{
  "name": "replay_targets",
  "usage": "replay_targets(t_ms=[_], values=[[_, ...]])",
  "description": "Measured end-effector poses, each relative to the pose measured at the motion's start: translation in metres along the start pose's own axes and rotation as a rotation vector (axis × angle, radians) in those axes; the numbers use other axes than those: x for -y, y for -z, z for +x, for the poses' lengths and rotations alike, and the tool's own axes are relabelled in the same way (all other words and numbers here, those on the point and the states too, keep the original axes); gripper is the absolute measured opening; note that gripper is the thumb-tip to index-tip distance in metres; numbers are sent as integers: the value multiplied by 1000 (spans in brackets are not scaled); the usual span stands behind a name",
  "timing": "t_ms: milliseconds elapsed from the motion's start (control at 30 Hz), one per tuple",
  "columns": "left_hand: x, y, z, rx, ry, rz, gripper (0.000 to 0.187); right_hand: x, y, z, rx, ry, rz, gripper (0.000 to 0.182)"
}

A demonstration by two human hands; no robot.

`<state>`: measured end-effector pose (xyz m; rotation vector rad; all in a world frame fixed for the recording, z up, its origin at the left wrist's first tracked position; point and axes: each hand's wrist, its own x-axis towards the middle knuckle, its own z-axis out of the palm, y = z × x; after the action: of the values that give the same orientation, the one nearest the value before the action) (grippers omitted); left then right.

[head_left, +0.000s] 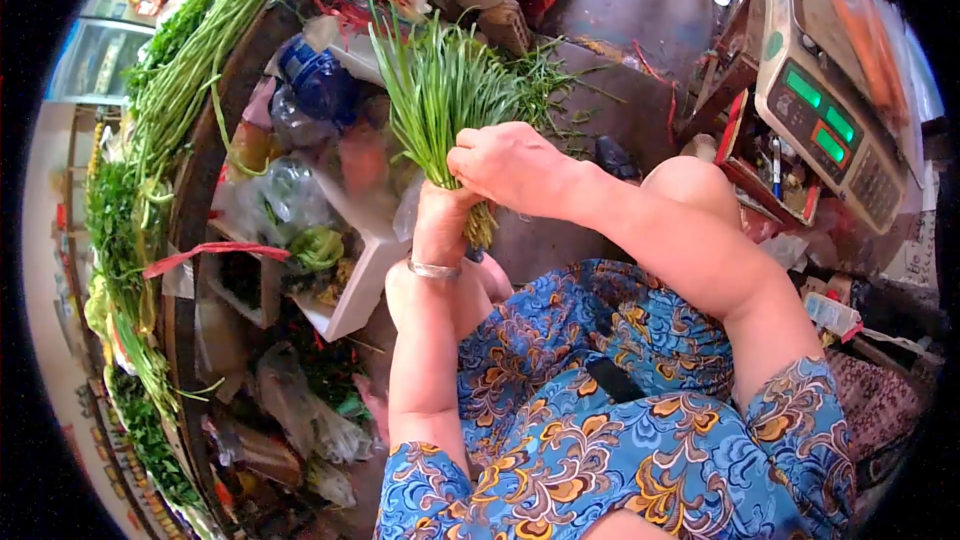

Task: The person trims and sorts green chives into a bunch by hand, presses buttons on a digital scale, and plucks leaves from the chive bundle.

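Observation:
A bunch of long, thin-bladed greens (pixel 425 105), like chives, stands upright with its leaf tips pointing away from me. My left hand (pixel 442 220) is wrapped around its lower stems, and the yellowish stem ends poke out below the fist. Across the bunch reaches my right hand (pixel 513 165), its fingers closed in a pinch at the side of the stems, just above the left hand. What exactly lies between the right fingertips is partly hidden. Loose dark green blades (pixel 550 85) lie on the ground just behind the bunch.
To the right stands a digital scale (pixel 810 110) with lit green displays, above an open box (pixel 770 175) holding a pen. On the left, a shelf edge (pixel 190 190) bears long green vegetables (pixel 215 35). Plastic bags (pixel 290 195), a white foam box (pixel 365 280) and a blue container (pixel 318 75) crowd beneath.

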<state>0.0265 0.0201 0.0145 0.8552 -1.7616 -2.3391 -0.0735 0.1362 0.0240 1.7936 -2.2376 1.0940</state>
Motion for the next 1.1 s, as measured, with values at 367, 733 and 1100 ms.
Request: replay_targets(t_ms=[367, 733, 1100], values=[[-10, -1, -4, 8, -8, 86, 28, -12, 19, 3, 98, -346, 930, 11], [-6, 1, -2, -29, -41, 160, 34, -14, 22, 4, -17, -416, 922, 10], [21, 0, 20, -86, -268, 346, 26, 2, -1, 1, -63, -147, 164, 19]])
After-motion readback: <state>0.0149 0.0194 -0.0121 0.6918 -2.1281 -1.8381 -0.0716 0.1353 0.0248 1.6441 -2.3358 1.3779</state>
